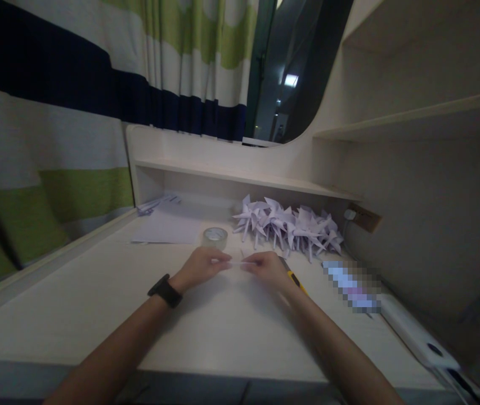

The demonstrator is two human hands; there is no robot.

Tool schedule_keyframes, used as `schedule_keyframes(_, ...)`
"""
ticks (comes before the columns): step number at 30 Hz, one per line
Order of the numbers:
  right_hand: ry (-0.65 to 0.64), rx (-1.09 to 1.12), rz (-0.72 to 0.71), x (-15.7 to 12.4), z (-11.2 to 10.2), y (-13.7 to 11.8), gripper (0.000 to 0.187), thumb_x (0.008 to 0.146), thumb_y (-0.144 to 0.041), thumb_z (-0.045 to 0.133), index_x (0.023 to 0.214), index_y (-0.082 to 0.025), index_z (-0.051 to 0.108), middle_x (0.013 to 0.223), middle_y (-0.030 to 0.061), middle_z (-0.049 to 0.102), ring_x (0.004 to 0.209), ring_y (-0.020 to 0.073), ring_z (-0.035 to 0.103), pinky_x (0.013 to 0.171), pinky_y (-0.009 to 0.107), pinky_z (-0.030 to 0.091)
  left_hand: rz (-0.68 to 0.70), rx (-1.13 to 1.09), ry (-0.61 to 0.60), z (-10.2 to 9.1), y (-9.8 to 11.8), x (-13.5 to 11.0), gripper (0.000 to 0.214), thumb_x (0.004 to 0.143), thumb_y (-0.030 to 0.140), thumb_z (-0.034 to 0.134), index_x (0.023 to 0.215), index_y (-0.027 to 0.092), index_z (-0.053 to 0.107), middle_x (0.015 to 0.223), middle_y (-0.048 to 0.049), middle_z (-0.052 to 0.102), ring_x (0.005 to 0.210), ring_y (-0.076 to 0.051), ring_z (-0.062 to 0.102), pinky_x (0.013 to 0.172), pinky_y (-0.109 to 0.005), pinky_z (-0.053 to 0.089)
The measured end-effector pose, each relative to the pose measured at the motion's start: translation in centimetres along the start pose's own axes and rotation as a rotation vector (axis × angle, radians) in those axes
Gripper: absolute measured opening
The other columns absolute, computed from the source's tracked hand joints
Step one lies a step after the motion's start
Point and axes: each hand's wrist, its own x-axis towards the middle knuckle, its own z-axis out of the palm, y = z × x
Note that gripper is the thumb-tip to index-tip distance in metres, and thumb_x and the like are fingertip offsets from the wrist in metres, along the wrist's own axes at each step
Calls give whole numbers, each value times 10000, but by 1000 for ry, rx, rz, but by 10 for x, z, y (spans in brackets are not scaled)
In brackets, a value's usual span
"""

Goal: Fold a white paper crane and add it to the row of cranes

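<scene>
My left hand and my right hand meet over the middle of the pale desk, fingertips pinched on the two ends of a thin, small strip that looks like clear tape or paper. A black band is on my left wrist. Just behind my left hand stands a roll of clear tape. A yellow-handled tool lies on the desk under my right wrist, partly hidden.
A heap of folded white paper pinwheels lies at the back right. Paper sheets lie at the back left. A white power strip runs along the right edge. Shelves stand behind and right; a striped curtain hangs left.
</scene>
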Motion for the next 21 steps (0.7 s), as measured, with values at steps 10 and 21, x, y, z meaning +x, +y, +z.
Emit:
schedule_keyframes(10,268,181,-13,-5,22,2,203,679,-335,735,806,-179,760,693,62,722,565,175,594,549,273,448,68,132,118,6,0,-2,167,813,331,658,904,227,752,903,-56,753,827,-208,690,750,-271,478)
schedule_keyframes(21,348,101,-117,-12,21,-18,168,740,-335,679,809,-190,729,707,46,705,612,166,607,604,265,484,-43,-129,-2,5,17,-2,218,841,348,612,898,197,759,834,-30,755,759,-183,680,697,-240,482)
